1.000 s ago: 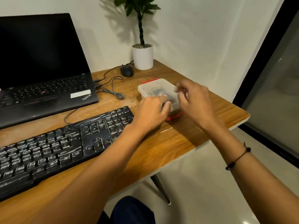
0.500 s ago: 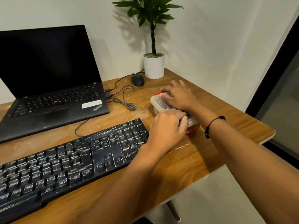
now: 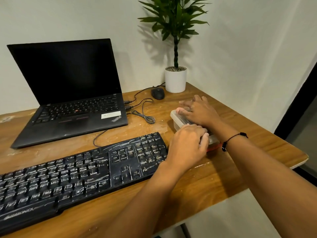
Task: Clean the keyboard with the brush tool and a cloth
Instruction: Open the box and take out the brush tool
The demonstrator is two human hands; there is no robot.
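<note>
Black keyboard (image 3: 82, 170) streaked white; black laptop (image 3: 68, 93); brown wood-grain table (image 3: 214, 182); clear container (image 3: 178, 120), red clips; white pot (image 3: 175, 79), green plant.

The room is evenly and softly lit, warm on the wooden counter (image 3: 231, 182). Light falls from the front and right of the potted plant (image 3: 175, 48), which casts a feathery grey shadow on the wall just left of it. The laptop (image 3: 68, 93) screen is dark, without glare. Fingertips of the right hand (image 3: 199, 111), below the plant, smear slightly. Straight lines bow far from the plant, at the frame's edges.
</note>
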